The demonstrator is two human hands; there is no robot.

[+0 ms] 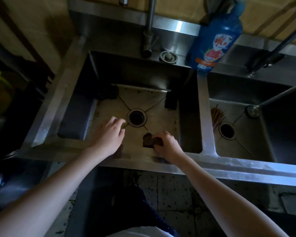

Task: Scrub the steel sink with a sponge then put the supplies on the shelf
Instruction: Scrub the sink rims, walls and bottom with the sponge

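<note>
The brown sponge [148, 140] sits on the floor of the steel sink [140, 72], at 5 o'clock from the drain [136, 117], gripped by the right hand [167, 145]. The left hand [109, 132], fingers relaxed and holding nothing, is at 8 o'clock. A blue detergent bottle [214, 41] stands on the rim at 1 o'clock.

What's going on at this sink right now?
A person is scrubbing the left basin of a steel double sink. The right hand grips a brown sponge against the basin floor, just in front of the drain. The left hand lies open beside the drain, holding nothing. Brown specks dot the floor edges. A blue detergent bottle stands on the back ledge.
</note>
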